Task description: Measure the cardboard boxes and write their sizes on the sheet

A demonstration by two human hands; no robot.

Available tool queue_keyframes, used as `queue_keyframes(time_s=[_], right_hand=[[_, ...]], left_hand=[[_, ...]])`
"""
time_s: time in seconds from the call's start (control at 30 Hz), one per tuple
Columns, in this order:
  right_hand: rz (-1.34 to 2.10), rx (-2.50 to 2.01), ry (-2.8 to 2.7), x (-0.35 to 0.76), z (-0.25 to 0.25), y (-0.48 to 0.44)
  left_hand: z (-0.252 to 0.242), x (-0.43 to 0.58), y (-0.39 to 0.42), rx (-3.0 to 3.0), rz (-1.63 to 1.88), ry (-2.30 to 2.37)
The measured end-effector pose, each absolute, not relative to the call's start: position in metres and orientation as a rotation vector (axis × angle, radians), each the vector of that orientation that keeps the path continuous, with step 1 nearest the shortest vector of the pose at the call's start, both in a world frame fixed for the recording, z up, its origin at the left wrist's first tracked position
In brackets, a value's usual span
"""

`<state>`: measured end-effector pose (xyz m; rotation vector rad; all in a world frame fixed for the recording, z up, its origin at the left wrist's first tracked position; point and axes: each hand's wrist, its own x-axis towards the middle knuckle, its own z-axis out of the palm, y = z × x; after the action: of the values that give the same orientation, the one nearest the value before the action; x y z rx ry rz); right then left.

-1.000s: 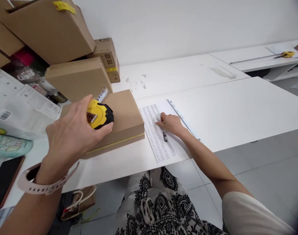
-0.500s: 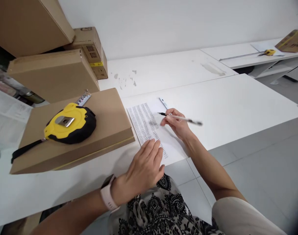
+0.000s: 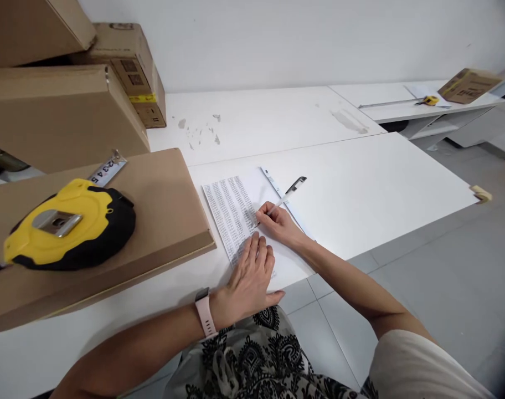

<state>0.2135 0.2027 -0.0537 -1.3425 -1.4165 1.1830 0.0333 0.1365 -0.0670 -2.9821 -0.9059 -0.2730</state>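
Observation:
My right hand point(image 3: 278, 223) grips a pen point(image 3: 289, 192) with a clear barrel and a dark end, its tip down at the printed columns. Under it lies a white sheet of paper point(image 3: 230, 202) covered on its left part with dense rows of small print. My left hand point(image 3: 252, 271) rests flat on the sheet's lower part, fingers stretched out and thumb apart, with nothing held. Beside the right hand, a pale ruler-like strip point(image 3: 273, 182) with markings lies slanted along the sheet's right side; my wrist crosses near its lower end.
On a flat cardboard box point(image 3: 161, 194) at left sits a yellow and black tape measure point(image 3: 70, 221), its blade slightly out. More cartons point(image 3: 61, 116) are stacked behind it. At far right, another tape measure point(image 3: 431, 100) and a carton point(image 3: 468, 86) rest on the white table point(image 3: 360, 183).
My right hand has brought the pen from above the sheet down onto the print, its back end now pointing up and away. My left hand stays on the paper. The view has shifted.

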Motion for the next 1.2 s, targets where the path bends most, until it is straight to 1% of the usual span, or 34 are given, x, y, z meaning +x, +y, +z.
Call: queue_keyframes(time_s=[0.27,0.47,0.6,1.2], right_hand=[[1.193,-1.258,-1.295,0.214,-0.069,0.202],[0.987,-1.448,-1.446,0.213,-0.06,0.193],[0.95,-1.442,-1.508,0.216,-0.062,0.194],[0.992,-1.432,-1.559,0.215,-0.064,0.195]], left_hand=[[-0.067,0.033,0.137,-2.989,-0.243,-0.923],[-0.066,0.033,0.137,-2.989,-0.22,-0.904],[-0.066,0.033,0.137,-2.989,-0.23,-0.909],[-0.067,0.034,0.137,-2.962,-0.214,-0.89]])
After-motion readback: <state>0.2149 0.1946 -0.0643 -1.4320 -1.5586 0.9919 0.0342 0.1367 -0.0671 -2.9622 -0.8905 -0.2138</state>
